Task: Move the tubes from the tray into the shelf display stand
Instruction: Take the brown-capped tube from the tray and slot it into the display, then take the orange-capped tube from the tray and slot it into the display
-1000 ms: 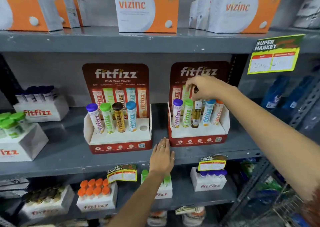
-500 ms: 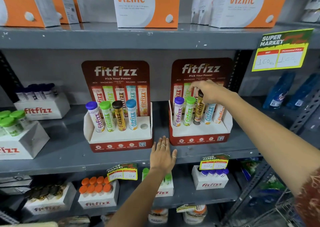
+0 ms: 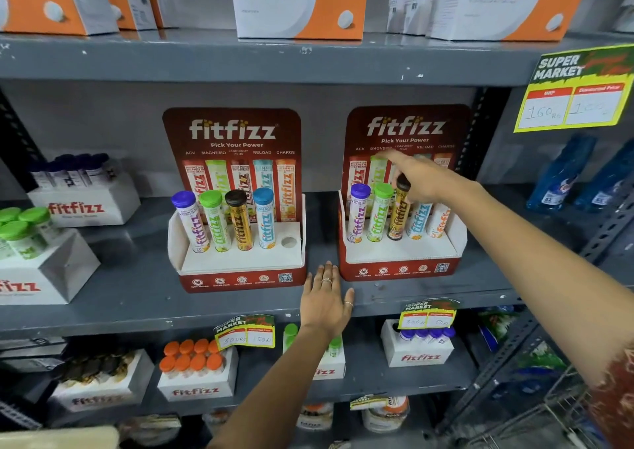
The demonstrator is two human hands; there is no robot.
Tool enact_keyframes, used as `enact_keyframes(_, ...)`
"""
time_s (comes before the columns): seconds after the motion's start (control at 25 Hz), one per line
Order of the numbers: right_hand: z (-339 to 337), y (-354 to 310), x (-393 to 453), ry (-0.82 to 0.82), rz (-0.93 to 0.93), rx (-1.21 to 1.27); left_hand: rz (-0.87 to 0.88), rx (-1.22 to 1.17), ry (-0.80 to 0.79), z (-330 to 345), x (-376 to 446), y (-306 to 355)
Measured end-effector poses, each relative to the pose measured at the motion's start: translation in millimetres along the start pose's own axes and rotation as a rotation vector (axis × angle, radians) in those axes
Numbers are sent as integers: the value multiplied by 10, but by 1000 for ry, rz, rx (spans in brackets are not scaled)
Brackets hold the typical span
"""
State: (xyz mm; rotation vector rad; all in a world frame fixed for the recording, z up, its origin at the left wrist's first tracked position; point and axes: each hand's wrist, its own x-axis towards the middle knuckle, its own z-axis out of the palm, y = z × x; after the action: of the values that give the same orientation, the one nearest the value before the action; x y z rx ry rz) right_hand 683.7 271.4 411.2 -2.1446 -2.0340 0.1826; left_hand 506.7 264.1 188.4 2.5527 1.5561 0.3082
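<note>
Grey steel shelf [image 3: 137,287] fills my view, with two red fitfizz stands side by side on its middle level. My right hand [image 3: 417,177] reaches over the right display stand [image 3: 401,266]; the fingers are spread and pointing left, and the palm side sits against the dark cap of the brown tube [image 3: 398,215]. I cannot tell whether any finger actually grips that cap (the hand hides the far side of it). The brown tube stands tilted in the middle slot of that stand, between a green tube [image 3: 379,213] on its left and a blue tube [image 3: 419,218] on its right, with a purple tube [image 3: 358,213] at the far left and an orange tube [image 3: 439,220] at the far right; the caps of the blue and orange ones are hidden behind my hand and wrist.

My left hand [image 3: 324,297] lies flat on the shelf, fingers straight and close together, holding nothing, its fingertips in the gap between the two stands.

On the left display stand [image 3: 240,263] four tubes stand upright, with purple, green, brown and blue caps, and its rightmost slot [image 3: 289,242] is an open hole. A yellow price tag [image 3: 576,88] hangs from the upper shelf edge at right.
</note>
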Motion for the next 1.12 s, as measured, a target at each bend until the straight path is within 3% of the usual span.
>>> enact_keyframes(0.24,153,89,-40,-25,-15,-18,18,2,33,-3,-3,-2)
enact_keyframes(0.52,214,0,-138,-17,-67,-235,-20,56,-31,-33,-3,21)
enact_keyframes(0.6,261,-131,-154,50,-73,-248,3,47,0,-50,-56,-2)
enact_keyframes(0.72,395,-439,-168,274,-125,-192,71,4,182,-86,-423,-152)
enact_keyframes(0.8,568,-705,-166,429,-267,-150,69,-25,194,-1,-732,-433)
enact_keyframes(0.92,966,-1177,-151,670,-682,-209,69,25,204,93,-1174,-1001)
enact_keyframes(1.0,1252,-1569,-140,670,-890,-189,96,75,224,108,-1455,-1399)
enact_keyframes(1.12,1693,-2232,-149,597,-1075,-110,-58,89,288,97,-1937,-1983)
